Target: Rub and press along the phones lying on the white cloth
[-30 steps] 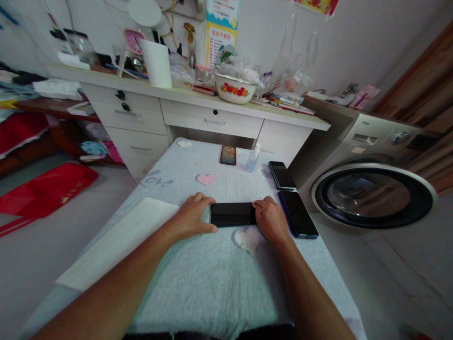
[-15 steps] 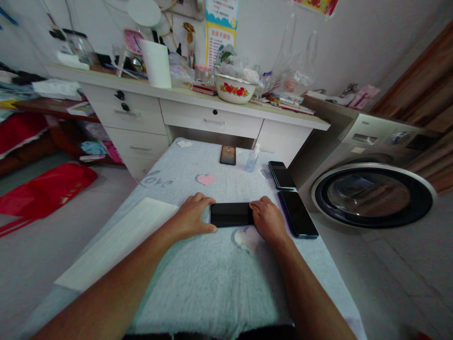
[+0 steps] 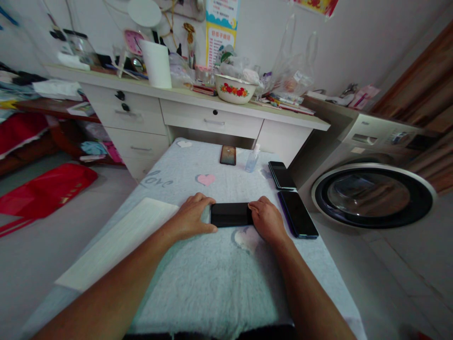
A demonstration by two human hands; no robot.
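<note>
A black smartphone (image 3: 230,215) lies crosswise on the cloth-covered table, dark screen facing up. My left hand (image 3: 194,215) grips its left end, thumb at the near corner and fingers at the far corner. Over the right end rests my right hand (image 3: 266,216), its fingers curled and pressed together against the phone. Whatever may be inside those fingers is hidden. Two more dark phones lie to the right, one with a purple-blue edge (image 3: 297,214) and a smaller one (image 3: 282,175) behind it.
A clear spray bottle (image 3: 251,159) stands behind the phone, beside a brown phone or case (image 3: 228,155). A pale flat sheet (image 3: 116,245) lies under my left forearm. White drawers (image 3: 212,120) border the table's far end; a washing machine (image 3: 375,160) stands right.
My right hand has shifted very slightly left over the phone's end. The left hand and the phone stay in place.
</note>
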